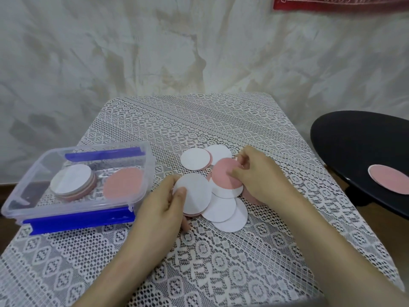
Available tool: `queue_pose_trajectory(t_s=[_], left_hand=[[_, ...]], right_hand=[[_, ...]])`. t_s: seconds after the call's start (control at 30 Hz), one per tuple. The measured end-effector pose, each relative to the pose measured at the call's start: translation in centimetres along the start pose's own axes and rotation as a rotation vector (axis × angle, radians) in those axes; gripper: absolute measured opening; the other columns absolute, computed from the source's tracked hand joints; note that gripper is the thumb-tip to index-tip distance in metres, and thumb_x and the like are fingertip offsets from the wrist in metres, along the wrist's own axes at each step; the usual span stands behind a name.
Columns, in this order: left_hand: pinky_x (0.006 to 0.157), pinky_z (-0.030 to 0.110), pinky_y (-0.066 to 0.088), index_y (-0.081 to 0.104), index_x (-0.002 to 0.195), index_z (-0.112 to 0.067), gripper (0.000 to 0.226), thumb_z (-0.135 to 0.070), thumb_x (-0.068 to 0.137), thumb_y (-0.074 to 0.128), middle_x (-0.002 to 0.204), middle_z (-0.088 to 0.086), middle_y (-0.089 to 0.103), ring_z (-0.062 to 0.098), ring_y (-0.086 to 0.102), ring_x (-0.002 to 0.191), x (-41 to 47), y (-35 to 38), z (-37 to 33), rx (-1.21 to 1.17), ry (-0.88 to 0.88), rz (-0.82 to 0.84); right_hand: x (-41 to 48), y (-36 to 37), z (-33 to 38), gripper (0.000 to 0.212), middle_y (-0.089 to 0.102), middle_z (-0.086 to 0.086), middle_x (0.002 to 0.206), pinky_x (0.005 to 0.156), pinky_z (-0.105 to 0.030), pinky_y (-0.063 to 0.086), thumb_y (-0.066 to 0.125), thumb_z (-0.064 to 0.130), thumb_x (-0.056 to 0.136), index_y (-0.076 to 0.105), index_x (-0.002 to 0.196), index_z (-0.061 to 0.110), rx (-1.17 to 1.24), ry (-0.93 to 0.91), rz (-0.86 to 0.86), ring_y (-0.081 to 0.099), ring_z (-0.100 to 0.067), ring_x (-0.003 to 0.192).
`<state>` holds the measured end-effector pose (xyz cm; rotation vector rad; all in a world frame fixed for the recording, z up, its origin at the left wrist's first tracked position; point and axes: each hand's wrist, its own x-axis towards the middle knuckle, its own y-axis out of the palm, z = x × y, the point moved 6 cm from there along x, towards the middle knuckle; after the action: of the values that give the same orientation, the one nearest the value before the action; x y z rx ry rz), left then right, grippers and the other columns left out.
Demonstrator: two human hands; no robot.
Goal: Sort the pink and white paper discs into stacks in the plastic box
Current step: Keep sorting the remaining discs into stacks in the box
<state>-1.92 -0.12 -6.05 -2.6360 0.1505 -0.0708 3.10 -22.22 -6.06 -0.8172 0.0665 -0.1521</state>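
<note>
A loose pile of pink and white paper discs [221, 207] lies in the middle of the lace-covered table. My left hand [164, 202] grips a white disc [194, 193] at its left edge, thumb on top. My right hand [259, 176] pinches a pink disc [224, 176] lying on top of the pile. To the left stands the clear plastic box [26, 182] with blue clips. Inside it are a stack topped by a white disc [72, 180] and a pink stack [122, 182] beside it.
A black round stool [354, 147] stands at the right of the table with one pink disc [389, 181] on it. Two more white discs [195, 159] lie at the far side of the pile. A wall hung with pale cloth is behind the table.
</note>
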Motion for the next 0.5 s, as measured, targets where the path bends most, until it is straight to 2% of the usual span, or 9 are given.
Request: queue_pose_trajectory(t_s=[0.1,0.17,0.23,0.33,0.4,0.5], left_hand=[[0.051,0.026,0.041,0.055,0.100,-0.039,0.020,-0.031,0.106,0.038,0.062,0.008,0.068,0.001,0.050,0.041,-0.2,-0.1,0.0,0.002,-0.003,0.002],[0.048,0.026,0.042,0.054,0.101,-0.040,0.020,-0.031,0.106,0.037,0.062,0.009,0.068,0.002,0.050,0.040,-0.3,-0.2,0.2,-0.012,-0.015,0.008],[0.048,0.026,0.043,0.055,0.102,-0.039,0.021,-0.029,0.106,0.037,0.063,0.010,0.068,0.002,0.050,0.042,-0.5,-0.3,0.3,-0.027,-0.028,0.009],[0.046,0.022,0.043,0.056,0.103,-0.039,0.025,-0.025,0.107,0.037,0.064,0.012,0.067,0.002,0.051,0.043,-1.0,-0.7,0.0,-0.049,-0.031,0.001],[0.045,0.021,0.041,0.056,0.102,-0.041,0.025,-0.026,0.107,0.037,0.065,0.013,0.067,0.001,0.050,0.042,-1.4,-0.8,0.0,-0.046,-0.036,0.006],[0.045,0.021,0.040,0.056,0.101,-0.039,0.022,-0.030,0.106,0.036,0.066,0.012,0.067,0.002,0.048,0.042,-2.1,-1.1,-0.2,-0.061,-0.042,0.028]], right_hand=[[-0.3,-0.2,0.4,0.016,0.062,0.002,0.084,0.068,-0.037,0.044,0.065,0.028,0.097,0.055,0.087,0.020,0.189,-0.040,-0.009,0.056,-0.019,0.074],[-0.9,-0.3,0.8,0.014,0.061,0.006,0.074,0.054,-0.030,0.043,0.064,0.024,0.099,0.059,0.088,0.018,0.421,-0.042,0.055,0.053,-0.014,0.057],[-2.0,-0.2,1.4,0.012,0.056,0.011,0.062,0.039,-0.020,0.035,0.062,0.021,0.101,0.060,0.092,0.014,0.565,-0.042,0.153,0.044,-0.009,0.039],[-3.4,-0.5,2.1,0.009,0.057,0.013,0.060,0.039,-0.016,0.039,0.061,0.016,0.101,0.059,0.097,0.007,0.603,-0.095,0.162,0.047,-0.004,0.040],[-3.9,-1.0,2.0,0.009,0.057,0.014,0.058,0.041,-0.018,0.040,0.060,0.014,0.101,0.058,0.098,0.006,0.629,-0.106,0.117,0.047,-0.006,0.042],[-5.1,-0.7,2.1,0.010,0.060,0.011,0.061,0.043,-0.020,0.041,0.062,0.015,0.099,0.060,0.099,0.006,0.591,-0.121,0.152,0.050,-0.009,0.046]])
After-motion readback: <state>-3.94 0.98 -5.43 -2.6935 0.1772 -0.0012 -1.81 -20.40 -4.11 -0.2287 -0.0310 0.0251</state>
